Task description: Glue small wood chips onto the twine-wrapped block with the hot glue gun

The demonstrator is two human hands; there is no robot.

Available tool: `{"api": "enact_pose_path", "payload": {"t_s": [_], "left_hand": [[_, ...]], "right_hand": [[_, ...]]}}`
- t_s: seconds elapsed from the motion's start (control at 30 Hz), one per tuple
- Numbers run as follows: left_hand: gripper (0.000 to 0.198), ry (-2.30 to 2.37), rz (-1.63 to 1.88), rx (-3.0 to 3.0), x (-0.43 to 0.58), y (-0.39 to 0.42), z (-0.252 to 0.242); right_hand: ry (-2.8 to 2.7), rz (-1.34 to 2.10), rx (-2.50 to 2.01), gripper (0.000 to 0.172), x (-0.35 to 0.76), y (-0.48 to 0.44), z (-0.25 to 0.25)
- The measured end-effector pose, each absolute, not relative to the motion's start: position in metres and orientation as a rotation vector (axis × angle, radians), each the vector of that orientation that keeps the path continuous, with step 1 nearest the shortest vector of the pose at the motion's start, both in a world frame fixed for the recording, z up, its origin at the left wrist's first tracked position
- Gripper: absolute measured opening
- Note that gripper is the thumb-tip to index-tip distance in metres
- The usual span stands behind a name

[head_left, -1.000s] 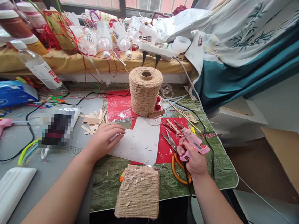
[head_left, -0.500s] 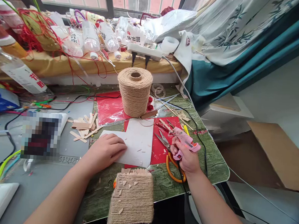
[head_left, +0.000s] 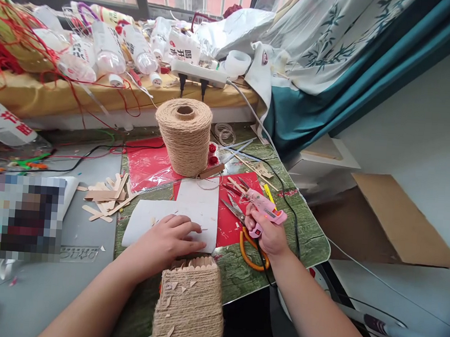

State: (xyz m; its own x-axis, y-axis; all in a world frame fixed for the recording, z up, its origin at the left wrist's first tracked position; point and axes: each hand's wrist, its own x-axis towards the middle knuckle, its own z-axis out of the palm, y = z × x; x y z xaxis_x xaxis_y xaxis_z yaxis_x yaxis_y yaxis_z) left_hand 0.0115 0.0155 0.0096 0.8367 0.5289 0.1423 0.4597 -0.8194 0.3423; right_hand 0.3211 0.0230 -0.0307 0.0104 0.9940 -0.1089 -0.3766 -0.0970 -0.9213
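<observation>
My right hand is closed round the handle of a pink hot glue gun, its nozzle pointing up and left. Beneath and beside it lie scissors with orange handles. My left hand rests over a white sheet of paper, fingers stretched out and apart, with nothing seen in its grasp. Small slivers lie on the paper near the fingers. Just below that hand, at the table's front edge, stands a twine-wrapped box with craft stick ends along its top and small wood chips on its side.
A big spool of twine stands behind the paper. Loose craft sticks lie to the left on a grey mat. A yellow cutter and a black cable are at the right. A power strip and plastic bottles crowd the sill.
My left hand has moved right across the paper, and its fingers have spread. The right hand still grips the glue gun. The whole view has shifted a little to the right.
</observation>
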Motion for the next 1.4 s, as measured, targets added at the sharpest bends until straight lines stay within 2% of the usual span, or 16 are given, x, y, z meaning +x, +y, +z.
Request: {"api": "enact_pose_path", "payload": {"t_s": [0.23,0.5,0.7,0.87,1.07,1.27,1.4], "left_hand": [[0.034,0.758,0.268,2.728,0.014,0.018,0.009],[0.037,0.857,0.413,2.699,0.005,0.018,0.007],[0.021,0.84,0.469,2.671,0.008,0.017,0.004],[0.023,0.766,0.415,2.692,0.011,0.019,0.0],[0.014,0.756,0.418,2.682,0.014,0.017,0.001],[0.015,0.788,0.567,2.538,0.011,0.016,0.003],[0.012,1.076,0.773,2.219,0.006,0.012,0.004]], "right_hand": [[-0.839,1.414,-0.985,0.018,0.319,0.023,-0.027],[-0.843,1.441,-0.969,0.017,0.321,0.024,-0.03],[-0.852,1.437,-0.972,0.016,0.321,0.024,-0.031],[-0.863,1.455,-0.975,0.016,0.321,0.024,-0.031],[-0.89,1.447,-0.984,0.017,0.321,0.025,-0.031],[-0.885,1.423,-1.045,0.022,0.32,0.025,-0.031],[-0.903,1.418,-1.076,0.025,0.32,0.024,-0.032]]}}
